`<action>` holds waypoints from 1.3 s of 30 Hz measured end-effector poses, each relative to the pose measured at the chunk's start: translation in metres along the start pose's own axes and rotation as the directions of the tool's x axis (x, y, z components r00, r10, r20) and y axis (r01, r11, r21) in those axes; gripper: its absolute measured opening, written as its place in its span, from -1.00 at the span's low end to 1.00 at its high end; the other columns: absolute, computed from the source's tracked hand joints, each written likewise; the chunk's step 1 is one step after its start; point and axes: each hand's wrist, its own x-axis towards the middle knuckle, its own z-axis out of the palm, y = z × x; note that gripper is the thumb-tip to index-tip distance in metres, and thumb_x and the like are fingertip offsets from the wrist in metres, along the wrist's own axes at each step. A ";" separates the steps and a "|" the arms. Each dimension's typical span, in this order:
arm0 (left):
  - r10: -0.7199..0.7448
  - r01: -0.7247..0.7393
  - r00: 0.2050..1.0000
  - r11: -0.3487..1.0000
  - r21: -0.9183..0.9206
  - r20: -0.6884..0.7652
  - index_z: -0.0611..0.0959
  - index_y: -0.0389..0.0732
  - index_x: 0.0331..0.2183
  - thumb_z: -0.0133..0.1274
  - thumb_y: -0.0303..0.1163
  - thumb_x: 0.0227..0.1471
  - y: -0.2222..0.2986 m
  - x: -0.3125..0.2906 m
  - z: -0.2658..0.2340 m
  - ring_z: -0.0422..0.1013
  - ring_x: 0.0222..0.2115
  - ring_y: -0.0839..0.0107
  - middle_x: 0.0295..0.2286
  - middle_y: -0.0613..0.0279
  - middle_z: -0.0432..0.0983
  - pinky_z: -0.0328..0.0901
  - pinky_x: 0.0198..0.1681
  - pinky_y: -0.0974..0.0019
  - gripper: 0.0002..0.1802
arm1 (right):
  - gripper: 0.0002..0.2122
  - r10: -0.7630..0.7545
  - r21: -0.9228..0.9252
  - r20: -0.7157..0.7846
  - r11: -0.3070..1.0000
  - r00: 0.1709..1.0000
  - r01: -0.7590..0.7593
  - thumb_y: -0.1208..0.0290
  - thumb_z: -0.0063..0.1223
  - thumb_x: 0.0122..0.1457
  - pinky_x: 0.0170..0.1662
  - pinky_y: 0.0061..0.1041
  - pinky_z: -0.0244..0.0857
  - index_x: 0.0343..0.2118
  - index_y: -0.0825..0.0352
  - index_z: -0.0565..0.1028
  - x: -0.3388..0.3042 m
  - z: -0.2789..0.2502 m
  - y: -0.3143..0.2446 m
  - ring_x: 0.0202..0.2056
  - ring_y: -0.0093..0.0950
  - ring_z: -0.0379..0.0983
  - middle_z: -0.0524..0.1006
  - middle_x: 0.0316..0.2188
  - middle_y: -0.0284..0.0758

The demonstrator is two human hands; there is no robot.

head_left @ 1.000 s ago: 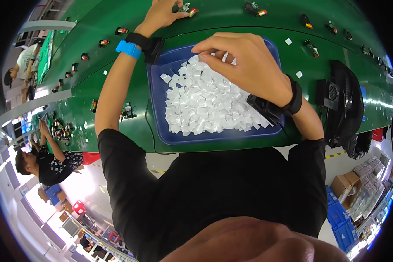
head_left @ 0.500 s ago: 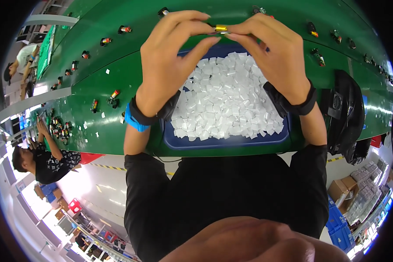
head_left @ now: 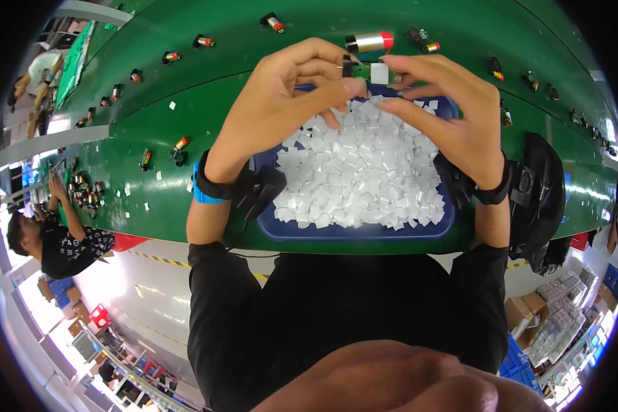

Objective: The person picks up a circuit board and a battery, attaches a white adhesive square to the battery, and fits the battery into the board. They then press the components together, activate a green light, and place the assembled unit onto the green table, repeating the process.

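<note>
"Head view, please: what are the hands doing?"

"Taking the picture as a clock face, the left hand (head_left: 271,103) is between 11 and 12. Its thumb and fingers pinch the left end of a small green circuit board (head_left: 361,71). The right hand (head_left: 456,103) is at 2, thumb and forefinger spread, the forefinger's tip at the board's right end. Whether it grips is impossible to tell."

"Where exactly is the board?"

"Just before 1 o'clock, raised over the far edge of a blue tray (head_left: 364,234). A white square (head_left: 379,73) lies flat on it. Just beyond, toward 12, is a silver cylinder (head_left: 367,42) with a red end, blue wires (head_left: 373,53) beside it."

"And around them?"

"Loose white squares (head_left: 364,172) heap the tray near the clock's centre. Similar small assemblies (head_left: 273,24) dot the green table from 10 round to 2. A black bag (head_left: 542,199) sits at 3; a co-worker (head_left: 62,247) is near 9."

"Which step is this?"

"Seemingly the positioning of the square on the board. The next move calls for a steady left pinch, light right fingertips and care with the wires."
</note>
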 end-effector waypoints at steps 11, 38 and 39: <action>0.073 -0.069 0.996 0.994 0.085 -0.051 0.51 -0.30 -0.11 0.18 -0.44 0.16 -0.007 -0.005 0.010 0.53 -0.45 0.51 -0.50 0.22 0.56 0.47 -0.44 0.44 -0.71 | -0.85 0.363 0.297 0.319 0.839 0.875 -0.456 0.60 0.20 0.18 -0.19 -0.58 0.47 -0.19 0.44 0.56 0.000 -0.008 0.005 -0.18 -0.58 0.56 0.59 -0.15 -0.28; -0.061 0.105 0.991 0.908 -0.406 0.119 0.58 -0.37 -0.02 0.04 -0.30 0.29 -0.013 0.001 0.003 0.43 -0.16 0.49 -0.19 0.19 0.56 0.34 -0.12 0.34 -0.65 | -0.75 -0.055 0.178 0.095 0.983 0.994 0.037 0.68 0.37 -0.08 -0.18 -0.49 0.34 -0.29 0.34 0.62 0.005 -0.002 0.002 -0.28 -0.41 0.45 0.62 -0.26 -0.30; -0.038 0.044 0.999 0.967 -0.251 0.031 0.59 -0.37 -0.03 0.03 -0.33 0.29 -0.011 -0.002 0.008 0.45 -0.20 0.49 -0.22 0.19 0.57 0.36 -0.17 0.36 -0.66 | -0.73 -0.025 0.182 0.066 0.983 0.998 0.013 0.69 0.37 -0.09 -0.20 -0.50 0.35 -0.28 0.35 0.62 0.004 -0.001 0.002 -0.28 -0.41 0.45 0.63 -0.24 -0.29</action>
